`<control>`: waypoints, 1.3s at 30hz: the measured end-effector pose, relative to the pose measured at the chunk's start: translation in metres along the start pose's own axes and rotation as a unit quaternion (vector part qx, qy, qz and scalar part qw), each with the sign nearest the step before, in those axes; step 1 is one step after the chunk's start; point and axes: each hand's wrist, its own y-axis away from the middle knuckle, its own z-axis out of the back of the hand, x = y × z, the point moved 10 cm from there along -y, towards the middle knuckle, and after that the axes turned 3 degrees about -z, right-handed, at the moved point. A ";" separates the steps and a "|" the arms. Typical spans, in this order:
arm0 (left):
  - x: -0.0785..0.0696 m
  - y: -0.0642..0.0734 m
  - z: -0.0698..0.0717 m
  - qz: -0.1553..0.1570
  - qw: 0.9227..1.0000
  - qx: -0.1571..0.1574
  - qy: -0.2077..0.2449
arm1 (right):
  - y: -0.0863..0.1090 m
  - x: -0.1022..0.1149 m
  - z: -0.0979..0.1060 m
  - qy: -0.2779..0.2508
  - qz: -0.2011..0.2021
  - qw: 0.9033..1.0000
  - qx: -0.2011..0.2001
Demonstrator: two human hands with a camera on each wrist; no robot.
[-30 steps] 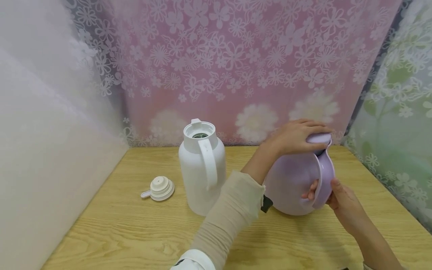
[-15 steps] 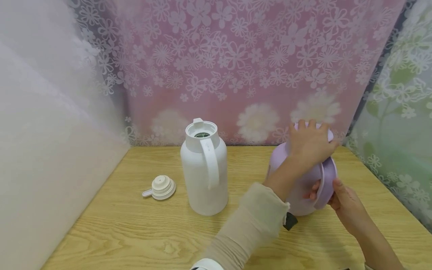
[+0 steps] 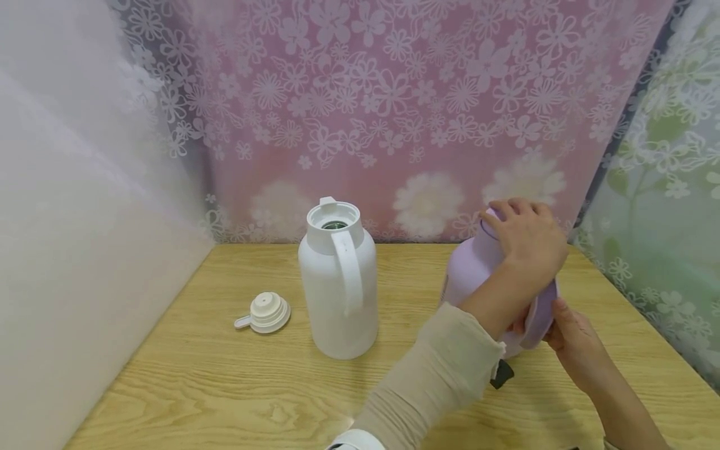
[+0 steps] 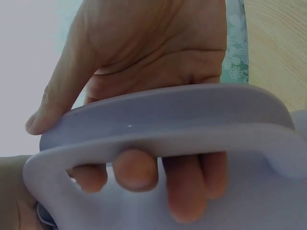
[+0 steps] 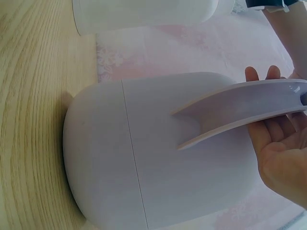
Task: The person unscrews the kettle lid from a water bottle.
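Observation:
A lavender thermos jug point(image 3: 472, 269) stands on the table at the right. My left hand point(image 3: 531, 244) lies over its top and grips the lid point(image 3: 490, 220), which the fingers mostly cover. The right hand point(image 3: 576, 347) holds the jug's handle point(image 3: 542, 315). In the left wrist view, the right hand's fingers point(image 4: 136, 170) pass through the handle, with the thumb lying along its outer side. The right wrist view shows the jug's body point(image 5: 144, 153) with a thin seam around it, and the right hand point(image 5: 283, 167) at the handle.
A white thermos jug point(image 3: 343, 294) stands left of the lavender one, its mouth uncovered. Farther left lies a white stepped stopper point(image 3: 269, 312) with a small tab. Flowered curtains point(image 3: 349, 119) hang behind and beside the wooden table point(image 3: 236, 387).
My left hand has turned over the lid, its wrist and sleeve swinging to the right. The right hand keeps hold of the handle, and the white jug and stopper stay put.

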 end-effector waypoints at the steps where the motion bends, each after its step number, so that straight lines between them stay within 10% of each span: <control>1: 0.001 0.000 0.000 -0.003 1.000 -0.004 0.020 | 0.000 0.000 -0.001 0.001 0.001 1.000 0.006; 8: 0.017 0.000 0.008 -0.068 0.982 -0.011 0.174 | -0.002 -0.001 -0.007 0.010 -0.005 1.000 0.018; 15: 0.024 -0.002 0.010 -0.313 0.938 -0.037 0.147 | -0.004 -0.001 -0.010 0.016 -0.016 0.999 0.026; 23: 0.024 0.000 -0.013 -0.364 0.918 -0.021 0.157 | -0.002 0.001 -0.009 -0.002 -0.005 0.999 0.035; 29: 0.021 0.002 -0.009 -0.345 0.927 -0.039 0.142 | -0.002 0.002 -0.008 -0.001 0.002 0.999 0.032; 39: 0.013 0.002 -0.005 -0.177 0.983 -0.024 0.048 | -0.001 0.005 -0.004 0.009 -0.008 1.000 0.016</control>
